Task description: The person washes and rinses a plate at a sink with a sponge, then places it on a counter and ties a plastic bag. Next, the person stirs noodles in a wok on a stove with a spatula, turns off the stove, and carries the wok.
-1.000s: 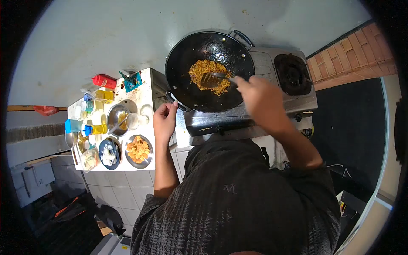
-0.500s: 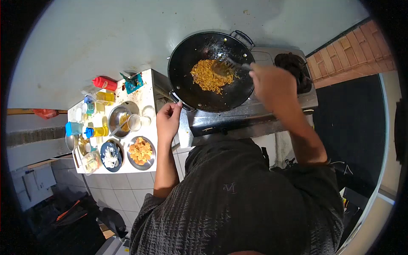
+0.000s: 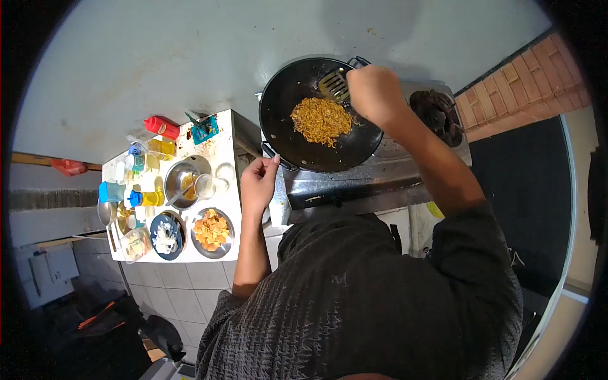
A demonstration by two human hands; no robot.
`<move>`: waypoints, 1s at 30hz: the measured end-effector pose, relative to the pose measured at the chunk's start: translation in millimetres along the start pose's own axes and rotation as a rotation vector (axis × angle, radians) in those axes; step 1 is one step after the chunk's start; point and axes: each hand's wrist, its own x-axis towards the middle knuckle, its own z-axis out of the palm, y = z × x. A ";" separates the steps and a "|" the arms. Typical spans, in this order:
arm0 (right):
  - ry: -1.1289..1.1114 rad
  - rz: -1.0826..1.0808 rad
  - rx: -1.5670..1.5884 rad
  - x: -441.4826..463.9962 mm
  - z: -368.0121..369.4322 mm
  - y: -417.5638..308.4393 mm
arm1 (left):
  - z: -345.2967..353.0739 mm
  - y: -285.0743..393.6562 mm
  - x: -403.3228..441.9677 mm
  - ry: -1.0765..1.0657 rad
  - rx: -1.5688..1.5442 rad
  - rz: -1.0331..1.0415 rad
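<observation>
A black wok (image 3: pixel 285 88) sits on the stove, with fried noodles (image 3: pixel 322 121) heaped in its middle. My right hand (image 3: pixel 375 95) is closed round the handle of a slotted spatula (image 3: pixel 334 86). The spatula's head is at the far edge of the noodles, inside the wok's far right side. At the near left rim, my left hand (image 3: pixel 259 180) pinches the wok's side handle (image 3: pixel 269 151). The other side handle (image 3: pixel 359 61) shows partly behind my right hand.
A metal stove (image 3: pixel 316 190) with a second burner (image 3: pixel 437 117) extends right. On the white table at left stand a steel bowl (image 3: pixel 183 174), a plate of orange pieces (image 3: pixel 212 233), a dark plate of white pieces (image 3: pixel 166 235), oil bottles (image 3: pixel 151 199) and a red bottle (image 3: pixel 162 127).
My right hand has moved up and left, lifting the spatula from the noodles toward the wok's far side. The noodles lie in a rounder heap. My left hand stays at the handle.
</observation>
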 end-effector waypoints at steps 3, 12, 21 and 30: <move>0.191 0.018 -0.013 5.9 12.0 11.3 | 3.4 -2.6 -2.5 0.024 -0.015 0.011; 0.073 -0.125 0.055 18.2 20.1 18.0 | 5.6 -2.4 -3.6 0.060 0.012 -0.005; -0.026 -0.331 0.072 -6.3 4.8 17.4 | 10.2 3.9 -7.7 0.077 -0.002 -0.045; 0.186 -0.176 0.093 -1.0 9.9 23.8 | 11.1 15.0 -11.7 0.086 0.018 -0.038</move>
